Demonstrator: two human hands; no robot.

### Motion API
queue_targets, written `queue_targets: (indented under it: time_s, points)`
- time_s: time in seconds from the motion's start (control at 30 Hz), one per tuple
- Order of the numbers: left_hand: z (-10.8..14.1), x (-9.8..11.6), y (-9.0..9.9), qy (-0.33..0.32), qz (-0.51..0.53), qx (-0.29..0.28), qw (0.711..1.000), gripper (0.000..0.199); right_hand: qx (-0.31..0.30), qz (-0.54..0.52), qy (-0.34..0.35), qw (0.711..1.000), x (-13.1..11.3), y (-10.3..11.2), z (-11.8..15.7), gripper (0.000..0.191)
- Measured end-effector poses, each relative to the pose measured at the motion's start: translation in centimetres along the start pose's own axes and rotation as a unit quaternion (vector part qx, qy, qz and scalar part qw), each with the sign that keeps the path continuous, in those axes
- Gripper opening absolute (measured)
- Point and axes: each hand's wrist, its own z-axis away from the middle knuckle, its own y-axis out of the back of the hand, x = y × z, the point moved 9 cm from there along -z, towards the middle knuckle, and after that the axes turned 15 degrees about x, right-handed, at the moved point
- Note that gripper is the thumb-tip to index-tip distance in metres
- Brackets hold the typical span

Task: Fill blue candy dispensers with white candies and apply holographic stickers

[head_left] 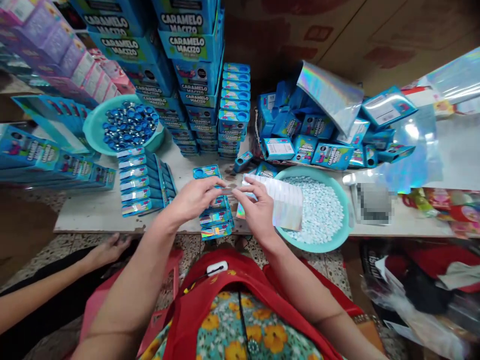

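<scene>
My left hand (197,200) is closed in a pinch above a row of small blue candy boxes (216,218) at the table's front edge. My right hand (258,207) is closed too, its fingertips facing the left ones. A small thin strip (227,191), perhaps a clear sticker, stretches between the fingertips of both hands. Just right of my right hand, a sheet of pale shiny labels (288,202) lies partly over a turquoise basin (347,220) full of small white candies (322,210). Part of the box row is hidden under my left hand.
Tall stacks of blue boxes (189,45) stand at the back. Another turquoise basin (93,130) holds blue metallic lids (129,125). More boxes (137,185) stand in rows on the left. Loose boxes (332,155) are heaped at the right. Another person's hand (108,250) rests at the left.
</scene>
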Motion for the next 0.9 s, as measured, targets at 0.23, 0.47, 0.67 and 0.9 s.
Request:
queue_targets:
  time_s: [0.23,0.47,0.67,0.9]
  points:
    - [5.7,-6.3,2.7,0.069,0.03,0.041,0.996,0.015,-0.06,0.086,0.017,0.994,2.3,-4.6,4.1,0.009]
    - [4.2,-11.1,0.0,0.096,0.085,0.096,0.987,0.015,-0.035,0.112,0.001,0.993,5.2,-5.2,3.4,0.015]
    - [6.8,-13.6,-0.7,0.166,0.07,0.246,0.952,0.037,-0.042,0.098,-0.075,0.991,6.7,-5.5,2.9,0.035]
    - [7.2,-9.0,2.2,0.126,-0.034,0.271,0.954,0.058,-0.048,0.096,0.006,0.994,5.8,-2.1,0.8,0.031]
